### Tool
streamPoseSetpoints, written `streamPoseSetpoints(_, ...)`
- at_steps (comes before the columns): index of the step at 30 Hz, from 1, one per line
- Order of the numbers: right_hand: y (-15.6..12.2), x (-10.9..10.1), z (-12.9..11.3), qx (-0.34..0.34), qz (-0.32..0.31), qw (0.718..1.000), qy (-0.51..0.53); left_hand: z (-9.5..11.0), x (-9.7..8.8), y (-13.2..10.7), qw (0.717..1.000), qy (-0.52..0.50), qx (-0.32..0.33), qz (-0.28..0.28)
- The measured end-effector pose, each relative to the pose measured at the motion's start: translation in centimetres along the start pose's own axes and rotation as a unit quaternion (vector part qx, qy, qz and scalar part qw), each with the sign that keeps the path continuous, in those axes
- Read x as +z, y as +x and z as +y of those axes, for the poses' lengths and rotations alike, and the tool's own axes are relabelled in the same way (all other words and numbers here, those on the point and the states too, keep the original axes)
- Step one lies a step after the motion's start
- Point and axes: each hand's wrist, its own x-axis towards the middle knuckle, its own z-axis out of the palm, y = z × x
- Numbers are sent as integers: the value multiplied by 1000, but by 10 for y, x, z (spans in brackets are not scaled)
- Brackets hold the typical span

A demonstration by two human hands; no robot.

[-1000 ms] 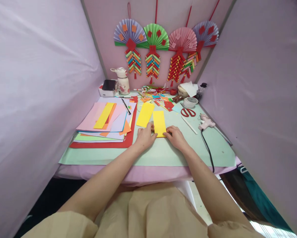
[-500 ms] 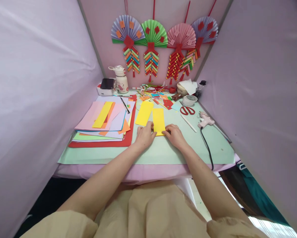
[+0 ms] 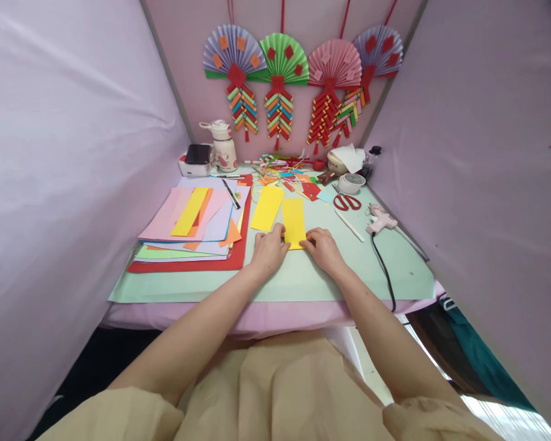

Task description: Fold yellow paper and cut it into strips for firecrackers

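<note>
A yellow paper strip [image 3: 294,220] lies upright before me on the pale green mat, its near edge between my two hands. My left hand [image 3: 269,250] pinches that edge at the lower left corner, fingers curled. At the lower right corner, my right hand [image 3: 323,248] has its thumb and fingertips closed on the same paper. Any fold along the near edge is too small to make out. A second yellow paper piece [image 3: 268,208] rests slightly tilted just to the left, beyond my left hand.
Stacked coloured paper [image 3: 160,217] with a craft knife [image 3: 231,194] lies at left. On the right are red-handled scissors [image 3: 347,202], a white pen-like stick [image 3: 349,226] and a glue gun [image 3: 380,219] with a black cord. Paper scraps [image 3: 287,174] and a bottle [image 3: 224,150] stand behind; paper fans [image 3: 284,58] hang above.
Hands and yellow paper keep nearly the same pose, both still at its near corners. The whole view has shifted very slightly.
</note>
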Motion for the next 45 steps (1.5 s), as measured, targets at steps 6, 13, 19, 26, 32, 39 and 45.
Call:
streamPoseSetpoints(6, -1, 1, 1, 2, 6, 1000, -3, 3, 0, 0, 1000, 10, -6, 1)
streamPoseSetpoints(13, -1, 2, 2, 0, 8, 1000, -5, 5, 0, 0, 1000, 13, -12, -1)
streamPoseSetpoints(19, -1, 2, 1, 1, 13, 1000, -10, 6, -1, -1, 1000, 20, -18, -4)
streamPoseSetpoints(26, -1, 2, 0, -5, 19, 1000, -9, 8, -3, -1, 1000, 13, -19, -10)
streamPoseSetpoints(32, -1, 2, 1, 1, 18, 1000, -8, 8, -3, -2, 1000, 14, -22, -11)
streamPoseSetpoints(39, -1, 0, -3, 2, 15, 1000, -7, 7, -3, -2, 1000, 8, -26, -15)
streamPoseSetpoints(45, -1, 1, -1, 2, 16, 1000, -9, 8, -4, -2, 999, -5, -33, -13)
